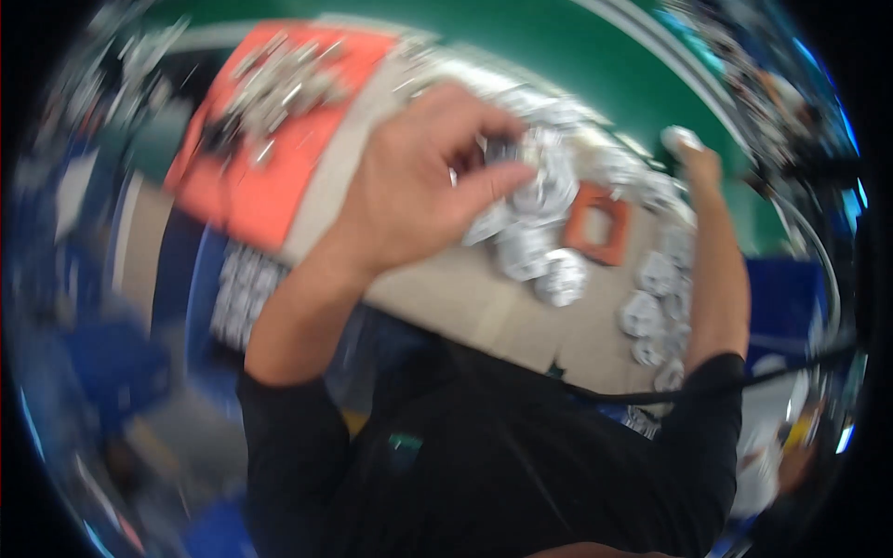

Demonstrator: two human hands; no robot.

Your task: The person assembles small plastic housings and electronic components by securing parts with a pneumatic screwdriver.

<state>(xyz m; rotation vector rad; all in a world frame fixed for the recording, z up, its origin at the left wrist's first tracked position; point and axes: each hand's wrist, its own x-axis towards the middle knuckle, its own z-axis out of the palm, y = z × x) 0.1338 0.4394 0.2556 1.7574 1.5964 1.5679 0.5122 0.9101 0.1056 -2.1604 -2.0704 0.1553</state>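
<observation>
While bent over the beige desk (pixel 465 288), holds the left hand (pixel 400 181) just short of twelve o'clock, with thumb and forefinger curved and apart. Shows something small and dark (pixel 502 149) in that gap, but badly smeared: cannot tell whether grasped or simply seen behind the fingers. Over to two o'clock! Extends the right hand (pixel 701 163) far out, against the green surface (pixel 521 37), and grips a whitish piece (pixel 682 139) at the fingertips, too blurred to make out in shape.

Back to one o'clock, right by the left fingertips: see silvery round parts (pixel 547 186), crowded close together, spilling down toward the middle of the desk. Just beside, at two o'clock, spot an orange block (pixel 593 251) with a squarish opening, lying on the desk. Look toward three o'clock and find more silvery parts (pixel 642 314), strung in a loose column alongside the right forearm (pixel 721 288). Farther out, also at three, pick up a blue bin (pixel 786 298).

Now swing to between ten and eleven: catch a coral mat (pixel 279 191) bearing a jumbled pile of metallic pieces (pixel 288 84). At nine, notice a blue crate (pixel 197 316) filled with whitish parts (pixel 246 288). Down at four, follow a dark cord (pixel 684 395) running across the black sleeve (pixel 712 428).
</observation>
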